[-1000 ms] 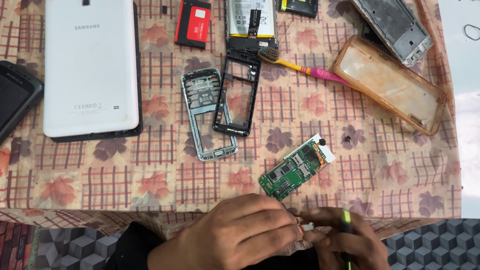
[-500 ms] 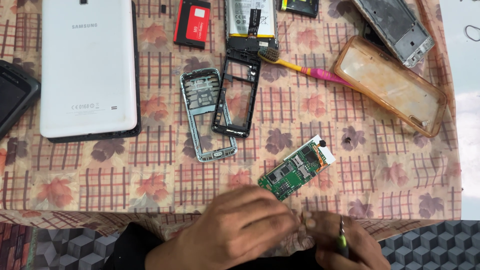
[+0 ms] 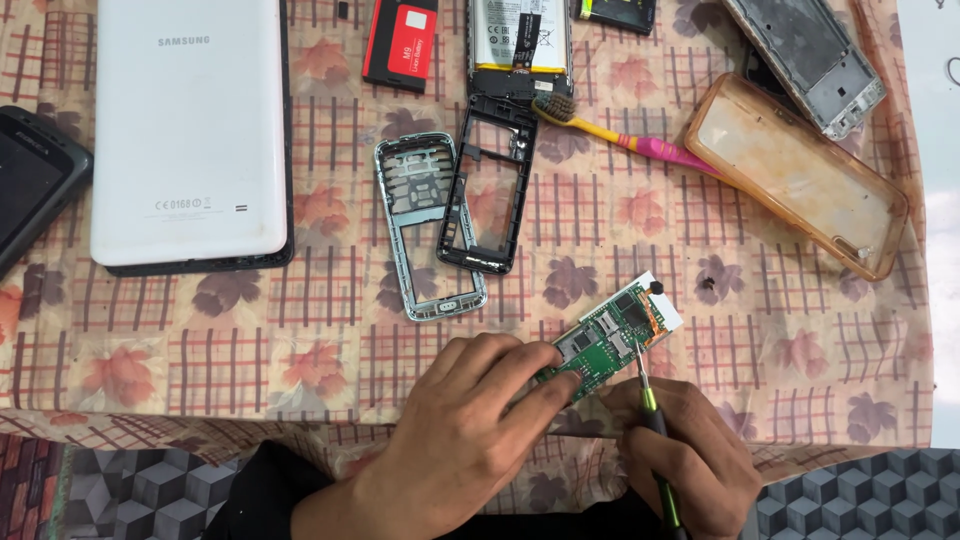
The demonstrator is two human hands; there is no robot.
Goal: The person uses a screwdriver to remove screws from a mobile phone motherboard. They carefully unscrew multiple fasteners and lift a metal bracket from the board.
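**Circuit board pinned at the table's near edge while a tool works on it**

Along the far left, a dark phone and a white tablet, lying back up, are sitting well away from the hands, leaving the near edge for the work. Near the middle, a silver keypad frame and a black phone frame are lying side by side, stripped and set apart. The left hand is curling over the green circuit board, its fingertips pressing the board's near end to steady it on the patterned tablecloth. The right hand is closing around a green-handled screwdriver, its tip touching the board. Farther right, a toothbrush and a clear amber phone case are resting aside.
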